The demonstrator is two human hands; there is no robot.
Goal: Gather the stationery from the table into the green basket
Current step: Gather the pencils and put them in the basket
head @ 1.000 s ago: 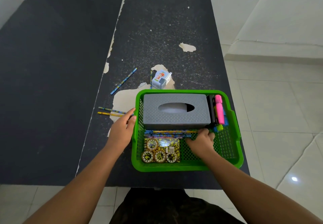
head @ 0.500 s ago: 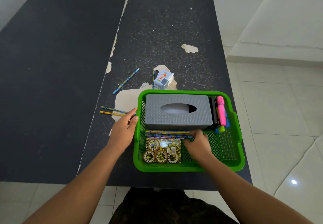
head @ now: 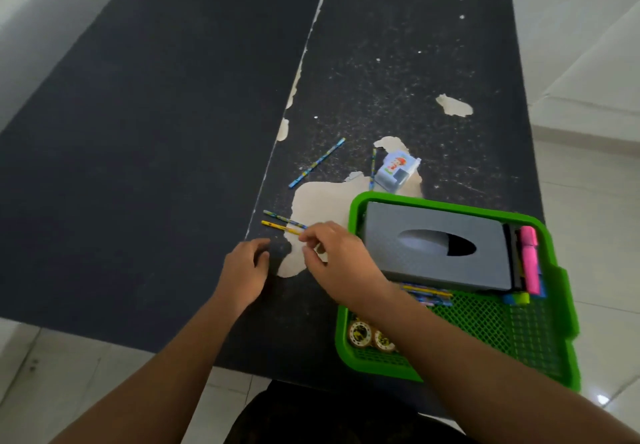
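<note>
The green basket stands at the table's near right corner. It holds a grey tissue box, pink highlighters, several pencils and yellow tape rolls. Left of it a yellow pencil and a blue pencil lie side by side on the table. My right hand reaches across the basket's left rim and pinches the near end of the yellow pencil. My left hand rests curled on the table just left of it, holding nothing.
Farther back lie a blue patterned pencil, another pencil and a small light-blue box with a cartoon picture. The black table top has peeled pale patches and a seam down its middle. White tiled floor lies to the right.
My right hand left the basket and moved left to the two pencils on the table. My left hand let go of the basket's rim and slid left onto the table. The view shifted left.
</note>
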